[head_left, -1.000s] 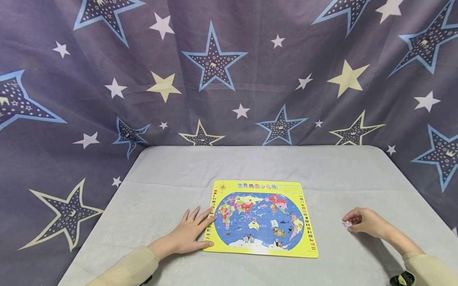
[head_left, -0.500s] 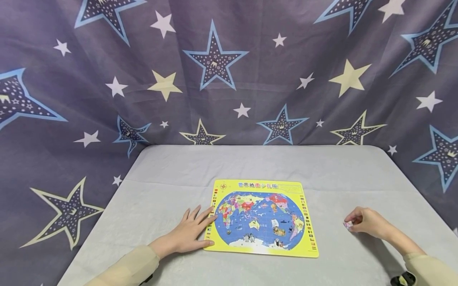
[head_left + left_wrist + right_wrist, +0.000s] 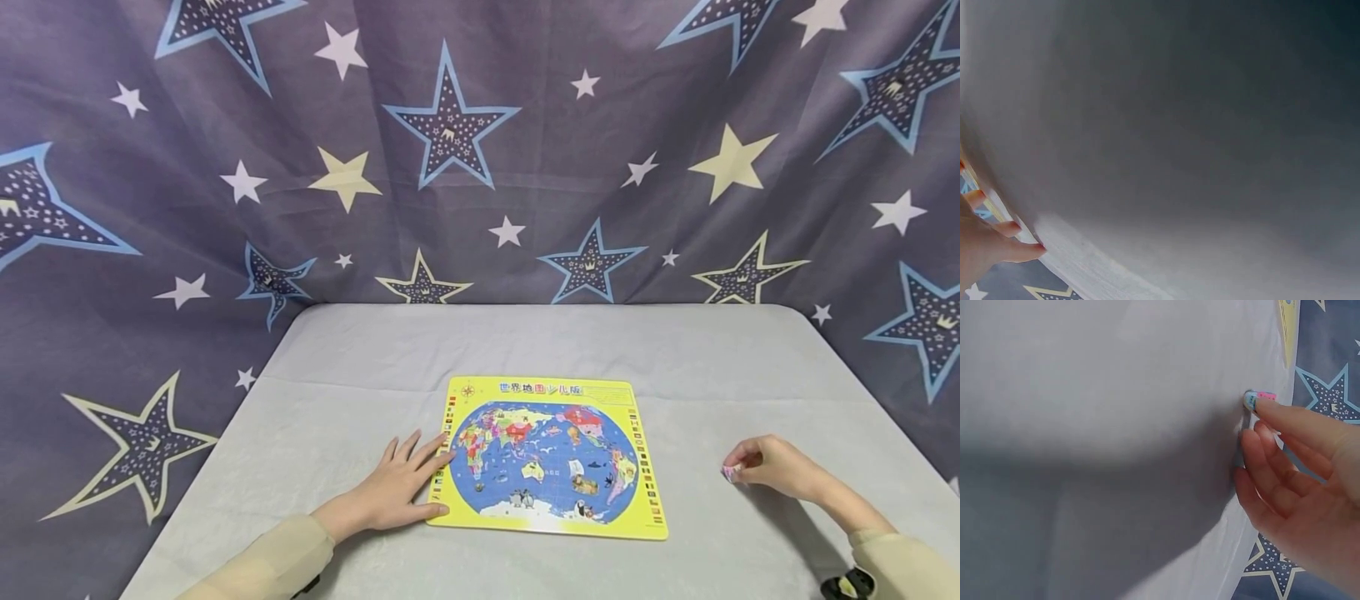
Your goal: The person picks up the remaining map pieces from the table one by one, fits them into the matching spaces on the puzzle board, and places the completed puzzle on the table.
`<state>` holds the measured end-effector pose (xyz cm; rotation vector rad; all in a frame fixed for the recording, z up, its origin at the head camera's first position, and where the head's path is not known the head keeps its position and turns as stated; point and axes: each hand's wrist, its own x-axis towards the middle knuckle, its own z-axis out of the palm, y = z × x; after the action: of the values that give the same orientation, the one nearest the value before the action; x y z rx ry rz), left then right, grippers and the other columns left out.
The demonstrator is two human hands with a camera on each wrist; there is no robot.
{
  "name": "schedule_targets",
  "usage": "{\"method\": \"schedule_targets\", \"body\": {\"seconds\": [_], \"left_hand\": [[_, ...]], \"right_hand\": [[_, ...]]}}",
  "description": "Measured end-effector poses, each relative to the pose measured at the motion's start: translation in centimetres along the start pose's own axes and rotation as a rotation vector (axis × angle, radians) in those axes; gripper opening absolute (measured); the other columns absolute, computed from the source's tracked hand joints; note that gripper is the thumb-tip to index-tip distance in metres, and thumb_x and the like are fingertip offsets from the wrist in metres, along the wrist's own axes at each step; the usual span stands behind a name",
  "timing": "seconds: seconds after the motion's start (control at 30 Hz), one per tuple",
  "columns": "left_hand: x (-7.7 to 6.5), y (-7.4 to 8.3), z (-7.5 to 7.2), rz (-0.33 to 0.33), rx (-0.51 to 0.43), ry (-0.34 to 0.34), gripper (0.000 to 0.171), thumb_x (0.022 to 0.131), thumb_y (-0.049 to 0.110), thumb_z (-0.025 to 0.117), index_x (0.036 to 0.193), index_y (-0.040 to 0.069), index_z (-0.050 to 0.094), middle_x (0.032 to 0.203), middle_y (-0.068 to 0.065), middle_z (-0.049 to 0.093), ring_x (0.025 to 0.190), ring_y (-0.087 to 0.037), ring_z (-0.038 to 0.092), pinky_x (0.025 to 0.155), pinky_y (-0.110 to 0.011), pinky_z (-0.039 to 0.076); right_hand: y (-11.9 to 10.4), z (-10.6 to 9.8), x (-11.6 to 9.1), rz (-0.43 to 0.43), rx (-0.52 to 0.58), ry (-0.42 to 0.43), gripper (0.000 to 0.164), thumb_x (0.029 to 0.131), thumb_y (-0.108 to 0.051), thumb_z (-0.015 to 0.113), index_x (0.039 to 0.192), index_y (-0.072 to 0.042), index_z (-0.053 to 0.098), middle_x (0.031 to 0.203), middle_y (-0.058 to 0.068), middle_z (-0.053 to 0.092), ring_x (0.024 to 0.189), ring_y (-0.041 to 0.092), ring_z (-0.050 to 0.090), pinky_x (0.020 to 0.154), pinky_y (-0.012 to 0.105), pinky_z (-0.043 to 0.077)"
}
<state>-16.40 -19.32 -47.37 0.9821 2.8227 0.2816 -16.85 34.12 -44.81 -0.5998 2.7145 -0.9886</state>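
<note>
A yellow-bordered world map puzzle board (image 3: 551, 532) lies flat on the grey-covered table. My left hand (image 3: 390, 492) rests at its left edge with spread, straight fingers touching the border; in the left wrist view only part of that hand (image 3: 988, 244) shows. To the right of the board, my right hand (image 3: 780, 471) pinches a small pink-and-blue puzzle piece (image 3: 728, 473) between thumb and fingers, just over the cloth. The right wrist view shows this puzzle piece (image 3: 1265, 395) at the thumb tip, mostly covered by the fingers.
Grey cloth covers the table (image 3: 525, 342), which has a rounded far edge. A dark curtain (image 3: 480, 208) with stars hangs behind it and along both sides. The board's corner (image 3: 1287, 331) appears at the top of the right wrist view.
The puzzle piece has turned in my right fingers, showing less of its face. The right hand has shifted very slightly to the right. My left hand and the board stay put.
</note>
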Motion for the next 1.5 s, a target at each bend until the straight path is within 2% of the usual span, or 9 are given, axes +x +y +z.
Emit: {"method": "schedule_targets", "body": {"seconds": [0.23,0.57,0.93,1.3,1.5], "left_hand": [[0.0,0.0,-0.2,-0.003,-0.007,-0.007,0.074,0.082,0.065,0.037,0.140,0.020,0.029,0.147,-0.004,0.017,0.129,-0.042,0.013,0.097,-0.064,0.010],[0.0,0.1,-0.1,-0.001,0.000,0.001,0.074,0.082,0.065,0.037,0.139,0.020,0.029,0.147,-0.004,0.018,0.129,-0.042,0.013,0.097,-0.064,0.010],[0.0,0.1,-0.1,-0.004,0.004,-0.002,0.073,0.082,0.065,0.037,0.139,0.019,0.030,0.147,-0.004,0.018,0.129,-0.042,0.013,0.097,-0.064,0.011],[0.0,0.1,-0.2,-0.021,0.006,-0.026,0.075,0.081,0.066,0.036,0.140,0.021,0.028,0.147,-0.002,0.016,0.130,-0.041,0.012,0.098,-0.063,0.010],[0.0,0.1,-0.2,-0.027,0.005,-0.033,0.075,0.081,0.066,0.036,0.140,0.021,0.027,0.148,-0.002,0.015,0.130,-0.041,0.011,0.098,-0.063,0.009]], "right_hand": [[-0.6,-0.3,0.2,-0.056,0.009,-0.005,0.004,0.077,0.002,0.061,0.080,0.002,0.065,0.072,-0.001,0.063,0.066,-0.004,0.052,0.057,0.019,0.045],[-2.4,-0.1,1.1,-0.010,-0.009,-0.003,0.008,0.078,-0.003,0.062,0.084,0.001,0.065,0.079,0.006,0.065,0.069,-0.001,0.055,0.061,0.020,0.048],[-4.0,0.7,2.7,0.007,-0.042,0.020,0.009,0.078,-0.005,0.063,0.085,-0.001,0.067,0.080,0.004,0.065,0.069,0.005,0.056,0.063,0.021,0.048],[-5.5,1.7,4.9,-0.080,-0.005,0.018,0.009,0.079,-0.005,0.063,0.086,-0.002,0.067,0.082,0.004,0.066,0.075,0.014,0.061,0.068,0.023,0.049],[-6.5,2.2,6.1,-0.101,0.004,0.018,0.010,0.078,-0.001,0.061,0.086,0.000,0.067,0.082,0.006,0.066,0.075,0.014,0.061,0.068,0.023,0.049]]}}
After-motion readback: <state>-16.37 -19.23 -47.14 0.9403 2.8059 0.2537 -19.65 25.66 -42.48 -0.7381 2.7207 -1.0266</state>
